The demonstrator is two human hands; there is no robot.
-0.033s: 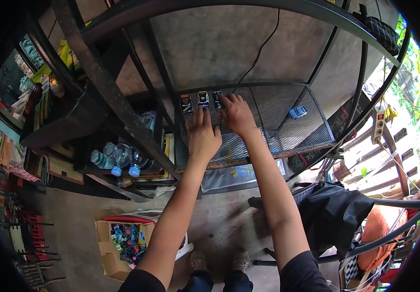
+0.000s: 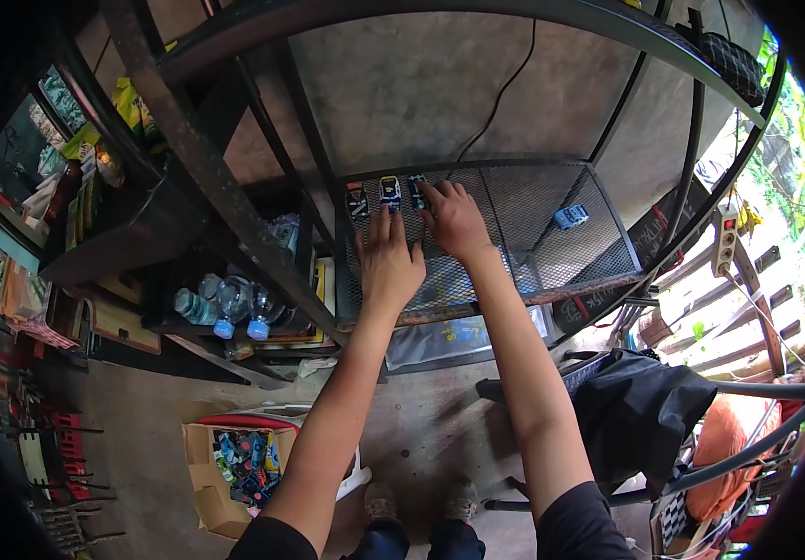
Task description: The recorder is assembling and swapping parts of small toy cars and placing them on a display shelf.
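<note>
Three small toy cars stand in a row at the left back of a black mesh shelf: a dark car (image 2: 356, 200), a black-and-yellow car (image 2: 390, 190) and a black car with light blue (image 2: 416, 192). My left hand (image 2: 389, 261) has its fingers stretched forward, the tips at the near end of the yellow-trimmed car. My right hand (image 2: 456, 220) is bent over the rightmost of the three, index finger and thumb at its side; its other fingers are curled and partly hidden. A light blue toy car (image 2: 570, 217) sits alone toward the shelf's right end.
The mesh shelf (image 2: 533, 187) has black metal posts and a curved bar above. Plastic bottles (image 2: 232, 301) lie at its left. On the floor an open cardboard box (image 2: 205, 471) holds many small colourful items. A black bag (image 2: 640, 406) hangs over a chair at right.
</note>
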